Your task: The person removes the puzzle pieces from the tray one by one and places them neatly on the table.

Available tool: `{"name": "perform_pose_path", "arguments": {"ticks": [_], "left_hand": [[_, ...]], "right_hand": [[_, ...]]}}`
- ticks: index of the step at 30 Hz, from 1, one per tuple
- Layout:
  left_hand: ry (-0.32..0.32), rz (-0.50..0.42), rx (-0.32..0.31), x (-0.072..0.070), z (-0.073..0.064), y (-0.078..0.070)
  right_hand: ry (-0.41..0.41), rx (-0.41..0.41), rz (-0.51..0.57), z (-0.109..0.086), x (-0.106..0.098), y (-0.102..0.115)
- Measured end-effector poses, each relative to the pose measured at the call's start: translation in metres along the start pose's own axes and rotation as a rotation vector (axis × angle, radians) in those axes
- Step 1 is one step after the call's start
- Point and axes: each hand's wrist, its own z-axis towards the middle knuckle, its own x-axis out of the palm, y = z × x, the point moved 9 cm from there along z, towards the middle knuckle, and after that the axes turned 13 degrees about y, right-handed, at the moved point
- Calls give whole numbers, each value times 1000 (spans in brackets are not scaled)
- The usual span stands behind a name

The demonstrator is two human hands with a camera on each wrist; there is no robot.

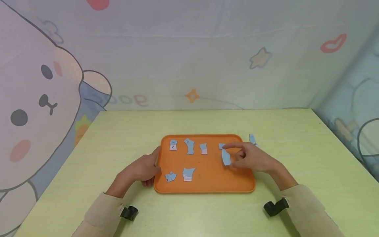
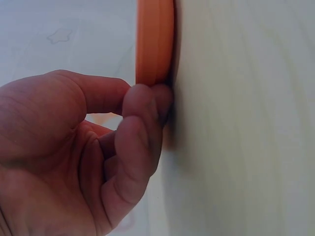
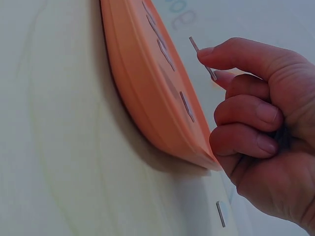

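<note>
An orange tray [image 1: 204,188] lies on the table, and my left hand [image 1: 146,167] grips its left edge. In the left wrist view the fingers of that hand [image 2: 108,142] meet at the tray's rim [image 2: 155,44]. My right hand [image 1: 251,158], above the tray's right part, pinches a light blue jigsaw puzzle piece [image 1: 226,158] between index finger and thumb. The right wrist view shows this thin puzzle piece [image 3: 194,43] edge-on, lifted clear of the tray. Just behind it, another blue piece [image 1: 221,145] on the tray is partly covered by the index finger.
Several irregular pieces lie on the tray, among them a tall blue one [image 1: 189,146] at the back and a blue-and-pink one [image 1: 188,174] at the front. One more piece [image 1: 252,139] rests on the pale table [image 1: 296,138] beyond the tray's right edge. A printed cloth [image 1: 165,65] hangs behind.
</note>
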Motion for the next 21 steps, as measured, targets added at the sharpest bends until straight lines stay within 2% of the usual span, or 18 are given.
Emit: {"name": "perform_pose_path", "arguments": {"ticks": [7, 16, 21], "left_hand": [[-16, 14, -7, 0, -2, 1], [-11, 21, -3, 2, -2, 1], [-6, 20, 1, 1, -1, 1]], "right_hand": [[-15, -13, 18, -2, -9, -6], [-69, 63, 77, -12, -26, -19], [-90, 58, 138, -18, -34, -30]]}}
